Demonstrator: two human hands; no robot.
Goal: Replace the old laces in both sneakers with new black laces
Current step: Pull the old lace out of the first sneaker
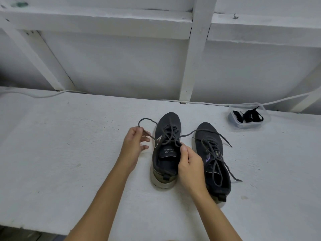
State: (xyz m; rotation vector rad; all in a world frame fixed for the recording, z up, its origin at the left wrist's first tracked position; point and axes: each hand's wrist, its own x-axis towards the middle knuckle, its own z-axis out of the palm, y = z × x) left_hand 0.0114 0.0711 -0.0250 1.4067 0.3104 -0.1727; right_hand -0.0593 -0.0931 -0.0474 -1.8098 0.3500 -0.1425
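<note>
While the left hand (132, 143) pinches the limp, dark grey old lace (162, 132), the right hand (188, 165) grips the black knit sneaker's (165, 153) soft collar; hold the lace near its eyelets.

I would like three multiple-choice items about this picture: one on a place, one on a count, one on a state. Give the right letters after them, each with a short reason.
1. Where is the clear plastic container with the new black laces?
A. behind the sneakers, to the right
B. between the sneakers
C. at the near edge of the table

2. How many sneakers stand on the table?
A. one
B. two
C. three

3. What does the left hand do?
A. lies flat on the table
B. pinches the old lace of the left sneaker
C. holds the container

Key: 1 A, it stands far right near the wall. 2 B, the left sneaker and the right sneaker. 3 B, the fingers pinch a loop of lace while the right hand holds the sneaker's collar.
</note>
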